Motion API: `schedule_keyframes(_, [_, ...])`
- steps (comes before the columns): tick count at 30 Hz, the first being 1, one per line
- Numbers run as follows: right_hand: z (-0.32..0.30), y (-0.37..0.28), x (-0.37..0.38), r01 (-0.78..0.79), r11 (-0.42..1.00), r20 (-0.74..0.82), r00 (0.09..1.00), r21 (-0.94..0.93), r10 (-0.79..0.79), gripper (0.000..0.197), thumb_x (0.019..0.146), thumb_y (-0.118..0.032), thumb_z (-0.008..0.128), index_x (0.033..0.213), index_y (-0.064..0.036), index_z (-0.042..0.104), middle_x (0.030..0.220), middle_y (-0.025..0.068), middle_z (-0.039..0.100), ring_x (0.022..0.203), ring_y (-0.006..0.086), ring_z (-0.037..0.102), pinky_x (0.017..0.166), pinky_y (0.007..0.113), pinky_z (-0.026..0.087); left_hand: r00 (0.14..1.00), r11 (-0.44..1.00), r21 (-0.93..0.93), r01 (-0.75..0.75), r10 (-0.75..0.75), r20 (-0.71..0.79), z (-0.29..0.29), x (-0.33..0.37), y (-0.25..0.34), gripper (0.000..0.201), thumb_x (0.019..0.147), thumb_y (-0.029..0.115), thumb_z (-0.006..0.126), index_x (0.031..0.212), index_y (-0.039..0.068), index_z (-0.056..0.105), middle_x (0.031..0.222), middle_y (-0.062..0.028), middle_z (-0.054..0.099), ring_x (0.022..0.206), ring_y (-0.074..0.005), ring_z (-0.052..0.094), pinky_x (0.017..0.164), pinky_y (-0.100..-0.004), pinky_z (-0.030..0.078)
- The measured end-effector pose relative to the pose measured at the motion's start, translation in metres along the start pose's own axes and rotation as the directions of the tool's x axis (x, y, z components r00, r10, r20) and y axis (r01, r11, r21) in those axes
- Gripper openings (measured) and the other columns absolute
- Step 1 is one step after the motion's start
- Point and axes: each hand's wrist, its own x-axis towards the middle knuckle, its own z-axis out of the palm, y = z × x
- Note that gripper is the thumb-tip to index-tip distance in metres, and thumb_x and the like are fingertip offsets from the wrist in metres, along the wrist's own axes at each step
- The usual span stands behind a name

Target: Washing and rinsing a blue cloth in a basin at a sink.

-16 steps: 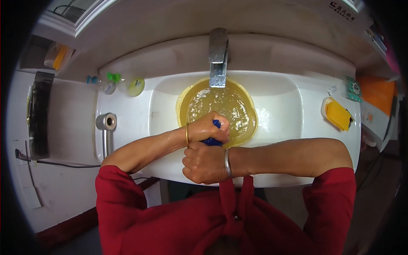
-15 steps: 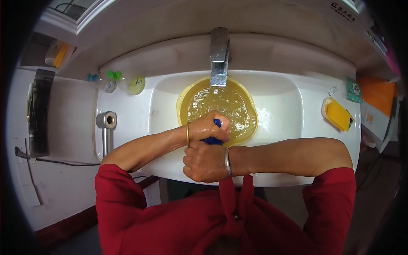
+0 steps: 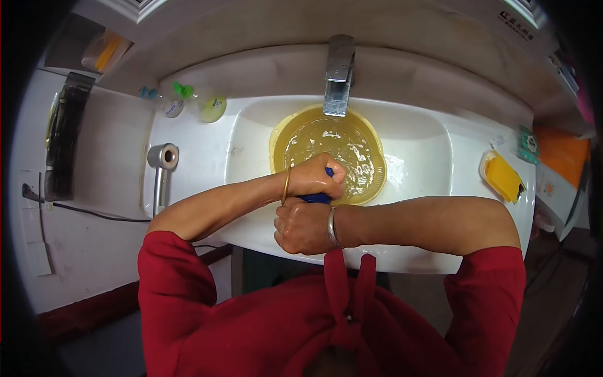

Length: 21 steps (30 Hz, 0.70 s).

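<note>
A wet, dark blue cloth [image 3: 315, 198] is bunched between my two fists, and most of it is hidden by the fingers. My left hand [image 3: 316, 175], with a gold bangle at its wrist, is closed round the upper part; a bit of blue pokes out by the thumb. Just below and nearer to me, my right hand [image 3: 304, 227], with a silver bangle, is closed on the lower part. Both fists are over the near edge of a yellow plastic basin [image 3: 277, 147]. Rippling water [image 3: 333, 141] fills the basin, which stands in the white sink [image 3: 418, 135].
A metal faucet [image 3: 339, 75] reaches over the basin's far rim. On the left ledge are a hair dryer [image 3: 161, 179] and clear bottles with green [image 3: 210, 108] and blue [image 3: 149, 93] tops. A yellow packet [image 3: 502, 176] in a dish and a teal box [image 3: 528, 144] are at the right.
The view has shifted a little, so the sink and basin appear slightly higher and farther right. Both hands keep their grip on the blue cloth, with little change in pose.
</note>
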Motion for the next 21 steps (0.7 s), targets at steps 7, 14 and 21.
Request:
schedule_keyframes(7, [0.008, 0.004, -0.002, 0.017, 0.999, 0.119, 0.993, 0.029, -0.020, 0.013, 0.060, -0.017, 0.059, 0.061, -0.0047, 0.056, 0.061, 0.0065, 0.055, 0.065, 0.0210, 0.057, 0.057, 0.032, 0.043, 0.994, 0.995, 0.099, -0.028, 0.038, -0.101, -0.003, 0.005, -0.008, 0.024, 0.062, 0.007, 0.061, 0.047, 0.008, 0.043, 0.049, 0.0020, 0.042, 0.048, -0.0059, 0.038, 0.045, -0.0234, 0.032])
schedule_keyframes(14, [-0.041, 0.047, -0.031, -0.282, 0.927, -0.498, 0.784, 0.247, 0.371, 0.046, 0.067, -0.014, 0.063, 0.109, -0.0027, 0.050, 0.105, 0.0192, 0.050, 0.099, 0.0327, 0.049, 0.084, 0.038, 0.042, 0.914, 0.637, -0.723, -0.268, -0.070, -0.400, -0.020, -0.019, 0.000, 0.015, 0.081, 0.019, 0.061, 0.077, 0.007, 0.054, 0.075, -0.0053, 0.058, 0.069, -0.0149, 0.058, 0.065, -0.0276, 0.048])
schedule_keyframes(21, [-0.025, 0.013, -0.038, -0.474, 0.310, -0.206, 0.259, 0.824, 0.944, 0.061, 0.077, -0.025, 0.063, 0.125, -0.0002, 0.035, 0.114, 0.0223, 0.044, 0.106, 0.0339, 0.048, 0.091, 0.040, 0.038, 0.313, 0.801, 0.118, -0.587, 0.359, -0.879, 0.008, -0.042, 0.000, 0.013, 0.075, 0.004, 0.063, 0.082, 0.003, 0.052, 0.076, -0.0020, 0.052, 0.067, -0.0095, 0.051, 0.066, -0.0227, 0.042])
